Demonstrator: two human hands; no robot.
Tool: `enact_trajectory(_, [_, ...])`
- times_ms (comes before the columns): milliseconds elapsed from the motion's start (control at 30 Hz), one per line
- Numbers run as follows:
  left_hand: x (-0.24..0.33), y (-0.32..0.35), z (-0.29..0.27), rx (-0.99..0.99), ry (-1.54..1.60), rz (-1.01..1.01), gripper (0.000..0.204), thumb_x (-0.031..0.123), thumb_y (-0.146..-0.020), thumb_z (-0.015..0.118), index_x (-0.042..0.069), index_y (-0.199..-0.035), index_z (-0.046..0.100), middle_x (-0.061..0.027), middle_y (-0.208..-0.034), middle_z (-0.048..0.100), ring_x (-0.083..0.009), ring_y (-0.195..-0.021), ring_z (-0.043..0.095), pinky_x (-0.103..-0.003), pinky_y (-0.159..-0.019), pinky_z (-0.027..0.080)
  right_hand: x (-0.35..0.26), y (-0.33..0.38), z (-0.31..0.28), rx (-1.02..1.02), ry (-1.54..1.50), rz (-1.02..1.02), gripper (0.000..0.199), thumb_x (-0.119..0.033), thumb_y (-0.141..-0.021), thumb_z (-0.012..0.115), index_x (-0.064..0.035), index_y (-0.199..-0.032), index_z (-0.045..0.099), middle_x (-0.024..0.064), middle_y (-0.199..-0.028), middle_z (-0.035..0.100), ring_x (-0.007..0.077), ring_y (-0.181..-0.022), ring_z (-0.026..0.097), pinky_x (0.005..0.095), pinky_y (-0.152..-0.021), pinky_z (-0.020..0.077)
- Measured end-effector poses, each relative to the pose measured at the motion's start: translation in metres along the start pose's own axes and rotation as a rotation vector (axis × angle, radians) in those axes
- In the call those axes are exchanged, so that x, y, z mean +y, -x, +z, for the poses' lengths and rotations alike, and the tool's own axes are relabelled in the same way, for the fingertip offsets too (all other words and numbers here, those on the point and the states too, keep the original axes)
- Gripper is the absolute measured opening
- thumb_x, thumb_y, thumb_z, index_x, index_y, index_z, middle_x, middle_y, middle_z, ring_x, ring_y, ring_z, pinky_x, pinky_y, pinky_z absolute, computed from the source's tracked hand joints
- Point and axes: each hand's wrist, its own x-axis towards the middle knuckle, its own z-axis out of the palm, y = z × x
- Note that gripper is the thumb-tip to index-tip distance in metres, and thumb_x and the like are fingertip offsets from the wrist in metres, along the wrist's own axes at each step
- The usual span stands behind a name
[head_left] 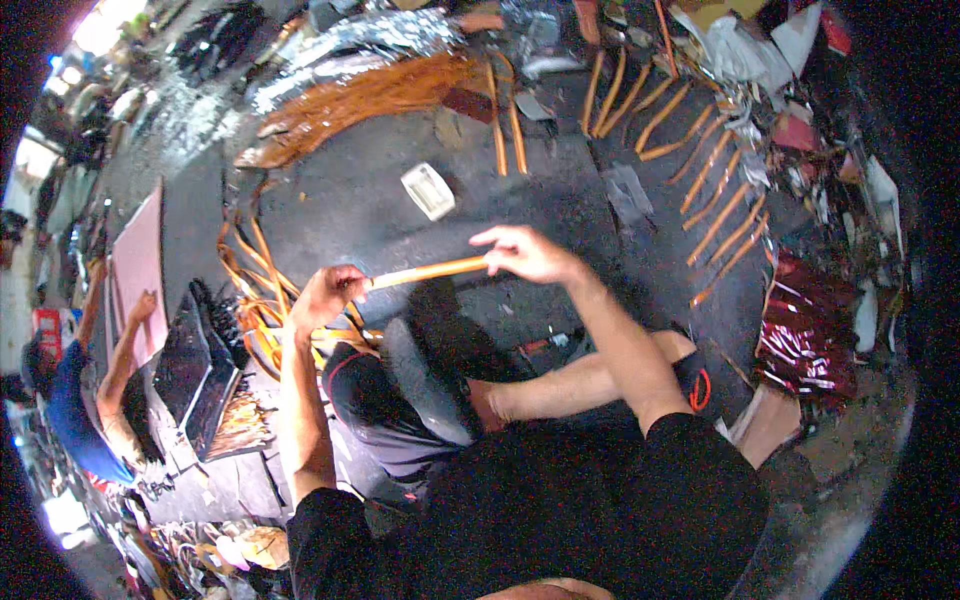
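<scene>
A narrow tan strip (pixel 425 273) is stretched almost level between my two hands, over the dark work surface. My left hand (pixel 333 296) is closed around its left end. At the other end my right hand (pixel 528 255) pinches the strip, its index finger extended above it. The strip's material cannot be made out. Beside and below my left hand lies a tangled bundle of similar long tan strips (pixel 262 335). A grey rounded block (pixel 425 385) stands upright between my legs, below the held strip.
A small white rectangular tray (pixel 428 191) lies ahead. Several tan strips (pixel 712 240) are spread in a row at right, near shiny dark-red sheeting (pixel 808 325). A brown sheet (pixel 375 95) lies at the far side. At left, another person (pixel 85 415) reaches toward a pink board (pixel 137 265).
</scene>
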Motion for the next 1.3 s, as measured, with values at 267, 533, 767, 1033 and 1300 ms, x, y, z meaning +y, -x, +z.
enact_trajectory(267, [-0.028,-0.117,0.082,-0.008,-0.045,-0.103,0.027,0.030,-0.089,0.063,0.004,-0.094,0.069,-0.0058,-0.073,0.069,-0.0140,-0.070,0.063,-0.032,-0.068,0.049,0.039,0.022,-0.099,0.531,0.549,0.331,0.036,-0.018,-0.078,0.074,-0.0056,-0.111,0.064,0.0087,-0.073,0.066,0.0199,-0.067,0.063,0.0325,-0.064,0.0513])
enact_trajectory(533, [-0.003,-0.123,0.098,0.092,-0.202,-0.144,0.022,0.025,-0.086,0.062,0.006,-0.094,0.069,-0.0074,-0.074,0.069,-0.0189,-0.072,0.066,-0.034,-0.071,0.050,0.017,-0.074,-0.016,0.420,1.004,0.000,0.061,-0.057,-0.077,0.067,-0.0189,-0.124,0.062,0.0189,-0.141,0.042,0.0386,-0.134,0.031,0.0514,-0.109,0.0232])
enact_trajectory(767, [-0.018,-0.123,0.097,0.069,-0.136,-0.081,0.021,0.023,-0.085,0.062,0.006,-0.095,0.069,-0.0108,-0.081,0.070,-0.0245,-0.079,0.068,-0.035,-0.076,0.051,0.022,-0.136,0.008,0.226,1.096,0.114,0.070,-0.069,-0.079,0.055,-0.0182,-0.126,0.061,0.0215,-0.153,0.021,0.0401,-0.143,0.010,0.0576,-0.113,0.0018])
enact_trajectory(1033, [-0.020,-0.124,0.100,0.062,-0.149,-0.031,0.019,0.019,-0.085,0.062,0.005,-0.097,0.067,-0.0133,-0.087,0.070,-0.0250,-0.081,0.068,-0.036,-0.076,0.051,0.041,-0.137,0.014,0.380,1.114,-0.041,0.064,-0.065,-0.081,0.054,-0.0156,-0.121,0.065,0.0173,-0.151,0.028,0.0385,-0.141,0.016,0.0578,-0.113,0.0053])
enact_trajectory(1300, [-0.021,-0.123,0.101,0.107,-0.164,0.132,0.015,0.009,-0.085,0.061,0.005,-0.098,0.066,-0.0114,-0.081,0.069,-0.0203,-0.077,0.067,-0.033,-0.072,0.051,0.046,-0.118,0.007,0.508,0.949,-0.198,0.035,-0.043,-0.082,0.066,-0.0096,-0.088,0.070,0.0158,-0.139,0.045,0.0362,-0.136,0.029,0.0539,-0.112,0.0157])
